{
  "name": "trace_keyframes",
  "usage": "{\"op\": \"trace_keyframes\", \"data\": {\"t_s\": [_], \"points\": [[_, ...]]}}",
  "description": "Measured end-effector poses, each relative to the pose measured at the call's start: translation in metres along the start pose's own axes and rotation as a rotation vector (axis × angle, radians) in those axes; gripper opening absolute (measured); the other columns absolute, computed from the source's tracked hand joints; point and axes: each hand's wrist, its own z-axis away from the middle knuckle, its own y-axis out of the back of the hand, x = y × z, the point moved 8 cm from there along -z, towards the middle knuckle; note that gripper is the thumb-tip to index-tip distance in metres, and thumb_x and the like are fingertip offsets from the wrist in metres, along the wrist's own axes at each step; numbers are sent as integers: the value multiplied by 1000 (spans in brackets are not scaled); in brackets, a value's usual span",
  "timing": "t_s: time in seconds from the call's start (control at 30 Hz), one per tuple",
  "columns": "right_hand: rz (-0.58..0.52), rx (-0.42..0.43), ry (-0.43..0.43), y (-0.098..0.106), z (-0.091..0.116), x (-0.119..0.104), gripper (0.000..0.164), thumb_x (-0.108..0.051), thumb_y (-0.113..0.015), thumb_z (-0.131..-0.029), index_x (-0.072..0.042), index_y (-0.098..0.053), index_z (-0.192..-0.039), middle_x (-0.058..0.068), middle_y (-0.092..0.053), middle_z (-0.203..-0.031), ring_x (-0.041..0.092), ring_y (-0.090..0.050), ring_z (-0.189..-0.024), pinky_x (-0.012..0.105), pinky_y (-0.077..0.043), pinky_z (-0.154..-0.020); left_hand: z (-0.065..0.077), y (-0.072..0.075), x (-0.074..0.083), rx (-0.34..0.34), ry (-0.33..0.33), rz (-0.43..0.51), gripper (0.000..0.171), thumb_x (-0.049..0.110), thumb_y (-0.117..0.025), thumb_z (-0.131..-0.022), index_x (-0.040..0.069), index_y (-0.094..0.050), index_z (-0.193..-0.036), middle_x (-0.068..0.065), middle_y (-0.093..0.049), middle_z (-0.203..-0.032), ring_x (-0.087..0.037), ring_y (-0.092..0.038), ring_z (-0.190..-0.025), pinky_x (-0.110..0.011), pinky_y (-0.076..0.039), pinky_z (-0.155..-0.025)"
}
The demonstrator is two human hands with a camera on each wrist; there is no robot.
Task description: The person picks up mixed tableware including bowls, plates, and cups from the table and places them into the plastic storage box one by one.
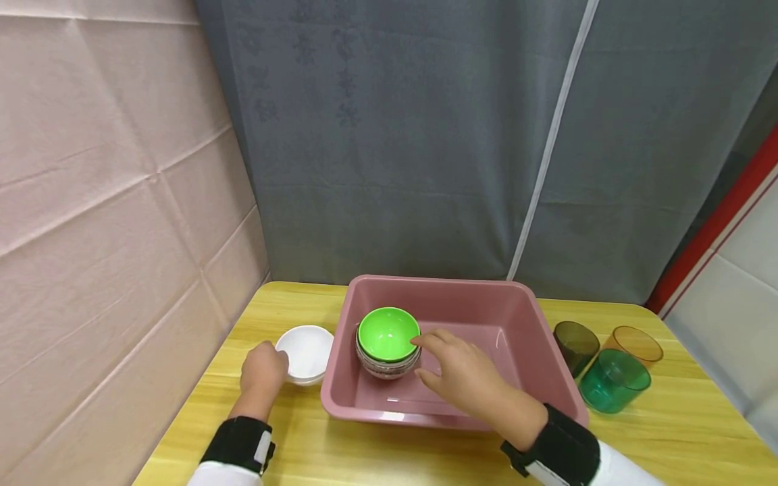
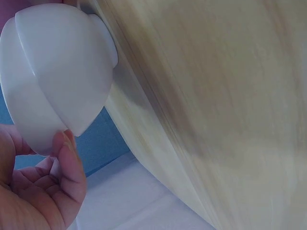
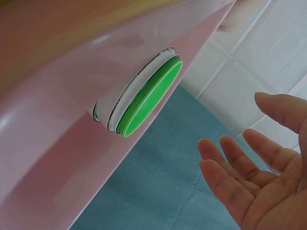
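Left of the basin, two nested white bowls (image 1: pixel 306 352) stand on the table. My left hand (image 1: pixel 264 371) pinches the rim of the upper white bowl (image 2: pixel 36 112) between thumb and fingers; the lower one sits on its foot. A bright green bowl (image 1: pixel 389 334) tops a stack of patterned bowls (image 1: pixel 389 369) in the left part of the pink basin (image 1: pixel 437 420). My right hand (image 1: pixel 464 374) hovers over the basin, just right of the green bowl. In the right wrist view its fingers (image 3: pixel 230 184) are spread loosely, apart from the stack, with nothing between them.
Right of the basin stand a dark olive glass (image 1: pixel 574 344), an amber glass (image 1: pixel 633 344) and a green glass (image 1: pixel 614 381), close together. A grey curtain (image 1: pixel 389 142) hangs behind the wooden table (image 1: pixel 340 452). Pale cloth (image 1: pixel 121 223) covers the left side.
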Motion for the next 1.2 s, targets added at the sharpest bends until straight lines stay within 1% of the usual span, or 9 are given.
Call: {"op": "trace_keyframes", "data": {"t_s": [0.13,0.37,0.57,0.73,0.93,1.1,1.2], "points": [[4,-4,-6,0,0,0,42,-21,-79,-79,-14,-66,-118,5,-64,-115,23,-63,-106,49,-51,-86,0,1,1,4,-2,10,32,7,-45,-92,-20,-57,-105,-33,-62,-95,-32,-61,-74,-44,-55,-68],[3,8,8,2,1,-1,42,-19,-79,-78,-12,-66,-117,5,-65,-114,24,-63,-105,49,-51,-85,-1,-1,0,0,6,34,33,7,-44,-93,-21,-56,-106,-35,-62,-97,-32,-61,-74,-42,-55,-67],[9,7,14,1,0,-1,42,-18,-80,-78,-10,-66,-117,6,-64,-113,24,-63,-103,47,-52,-85,-2,0,0,8,10,50,33,6,-44,-93,-21,-57,-105,-35,-62,-97,-32,-61,-74,-41,-55,-65],[5,5,14,1,1,0,42,-19,-79,-78,-11,-66,-116,6,-65,-113,24,-63,-103,47,-52,-86,-1,0,-1,9,14,66,32,7,-44,-93,-21,-57,-104,-35,-62,-95,-32,-61,-74,-41,-55,-64],[3,7,6,1,1,0,41,-19,-80,-78,-12,-66,-116,5,-65,-113,23,-63,-104,47,-52,-86,2,4,1,17,9,76,33,7,-44,-93,-21,-57,-105,-36,-61,-97,-33,-60,-76,-42,-54,-66],[7,-5,-13,0,1,1,42,-19,-80,-78,-12,-65,-117,5,-64,-115,23,-63,-105,46,-51,-88,4,8,3,27,-3,91,33,7,-43,-93,-21,-56,-105,-35,-61,-95,-32,-59,-72,-39,-52,-61],[16,-7,-15,0,1,1,42,-20,-80,-78,-12,-65,-117,4,-64,-114,23,-63,-104,46,-52,-88,5,11,4,34,-10,94,33,6,-43,-93,-21,-56,-104,-35,-61,-93,-32,-59,-72,-39,-52,-60]]}}
